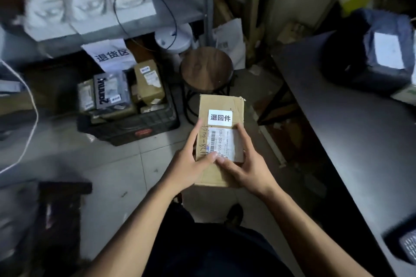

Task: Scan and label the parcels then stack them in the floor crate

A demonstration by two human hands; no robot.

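Note:
A brown cardboard parcel (pixel 221 105) is held in mid-air above the floor, in front of me. It carries a white sticker with three printed characters (pixel 220 117) above a shipping label with a barcode. My left hand (pixel 191 164) grips its left side, thumb on the top face. My right hand (pixel 245 162) grips its right side, thumb on the label. The black floor crate (pixel 144 125) lies to the left on the tiles and holds several parcels (pixel 148 82).
A round wooden stool (pixel 206 68) stands just beyond the parcel. A dark table (pixel 351 123) runs along the right, bearing a grey bagged parcel (pixel 382 51) and a device at its near corner (pixel 405 245). A grey shelf (pixel 139 27) with white boxes is above the crate.

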